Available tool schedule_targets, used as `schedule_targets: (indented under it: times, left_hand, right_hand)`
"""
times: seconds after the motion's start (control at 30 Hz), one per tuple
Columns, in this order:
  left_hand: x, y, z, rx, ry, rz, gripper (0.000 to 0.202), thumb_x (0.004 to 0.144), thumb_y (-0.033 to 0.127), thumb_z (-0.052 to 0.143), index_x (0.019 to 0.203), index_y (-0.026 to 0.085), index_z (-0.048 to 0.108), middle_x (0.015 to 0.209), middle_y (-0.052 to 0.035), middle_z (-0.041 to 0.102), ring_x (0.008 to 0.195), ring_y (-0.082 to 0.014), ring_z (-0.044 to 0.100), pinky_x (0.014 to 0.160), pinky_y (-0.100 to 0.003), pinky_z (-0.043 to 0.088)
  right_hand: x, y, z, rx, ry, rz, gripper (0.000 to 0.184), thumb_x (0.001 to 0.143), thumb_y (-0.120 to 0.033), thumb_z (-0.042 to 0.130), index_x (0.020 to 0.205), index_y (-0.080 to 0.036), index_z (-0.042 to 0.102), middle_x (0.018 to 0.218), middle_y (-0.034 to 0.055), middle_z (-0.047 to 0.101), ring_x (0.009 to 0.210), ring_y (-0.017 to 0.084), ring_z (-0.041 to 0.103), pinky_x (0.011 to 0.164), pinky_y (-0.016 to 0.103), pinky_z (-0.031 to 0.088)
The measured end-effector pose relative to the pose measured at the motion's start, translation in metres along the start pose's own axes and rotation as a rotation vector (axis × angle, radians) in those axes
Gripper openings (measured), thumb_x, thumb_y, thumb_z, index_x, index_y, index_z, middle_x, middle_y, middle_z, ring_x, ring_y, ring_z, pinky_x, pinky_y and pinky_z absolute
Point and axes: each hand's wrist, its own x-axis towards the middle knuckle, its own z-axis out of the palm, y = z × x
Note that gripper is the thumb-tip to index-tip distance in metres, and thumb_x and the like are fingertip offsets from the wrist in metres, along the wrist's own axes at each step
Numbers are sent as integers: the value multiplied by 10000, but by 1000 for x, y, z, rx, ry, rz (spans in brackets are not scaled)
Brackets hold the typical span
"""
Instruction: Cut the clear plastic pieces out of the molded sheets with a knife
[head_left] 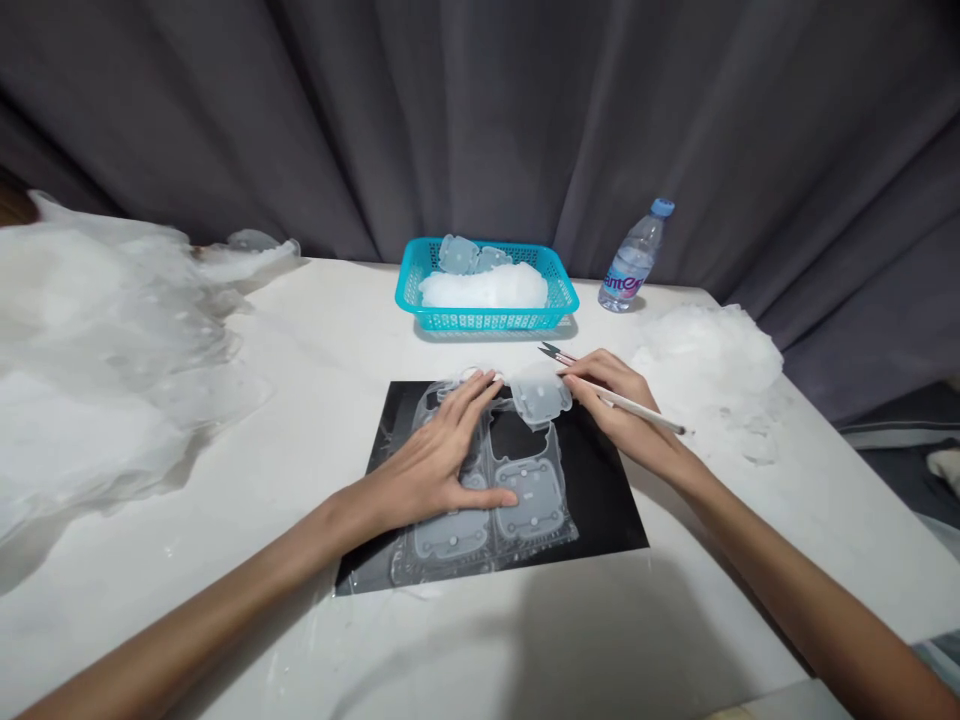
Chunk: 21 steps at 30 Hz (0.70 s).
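My left hand (442, 455) lies with fingers stretched and thumb apart on a clear moulded plastic sheet (487, 548). Several frosted, rounded-square panels are in the sheet, one panel (529, 497) beside my thumb, and a cut-out opening shows black above it. My right hand (619, 400) is closed around a slim white pen-like tool (645, 412). Its fingertips also meet the edge of a loose frosted plastic piece (540, 395), raised over the sheet's upper part. Small snips (556, 353) with dark pointed blades stick out beyond these fingers; their handles are hidden.
Under the sheet lies a black mat (604, 510) on a white table (300, 620). A turquoise basket (487, 321) behind holds frosted pieces. Right of it stands a water bottle (628, 262). Heaps of clear plastic lie left (97, 370) and right (709, 350). A grey curtain (480, 120) hangs behind.
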Motion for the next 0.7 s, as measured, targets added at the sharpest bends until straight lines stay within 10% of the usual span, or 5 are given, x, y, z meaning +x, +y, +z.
schedule_targets:
  times: [0.13,0.2,0.3,0.5,0.7]
  left_hand:
    - [6,22,-11,-236,163,-229,635,976,761,456,1115,186,686,1203,-124,713,1153,-312,628,1067,-494,483]
    - [13,28,-14,-470,124,-380,703,1052,702,247,961,189,718,897,-68,740,852,-241,664,864,-408,546]
    - [21,25,-13,-683,41,-489,568,947,703,543,915,171,740,643,-2,640,588,-169,564,576,-286,451]
    - [20,17,-9,-723,2,-418,368,902,526,711,948,161,727,788,-23,700,685,-159,606,619,-259,421]
    - [16,22,-7,-635,92,-340,389,1016,514,568,880,167,677,799,-15,690,685,-149,575,631,-259,415]
  right_hand:
    - [-21,-31,4,154,-85,0,132,1008,-270,640,998,-226,764,1032,59,715,1033,210,681,946,372,540]
    - [-32,-42,8,271,-258,12,148,1009,-288,650,1085,-238,766,1128,66,697,988,183,691,871,334,569]
    - [-35,-43,9,403,-464,60,232,1010,-352,660,1206,-249,731,1206,70,651,842,137,684,736,294,582]
    - [3,-15,6,104,-244,-84,491,1134,-401,326,960,-219,748,1066,71,693,1107,225,617,1085,459,434]
    - [28,-7,33,73,-538,0,291,1056,-296,482,894,-167,686,953,65,702,943,211,627,899,365,475]
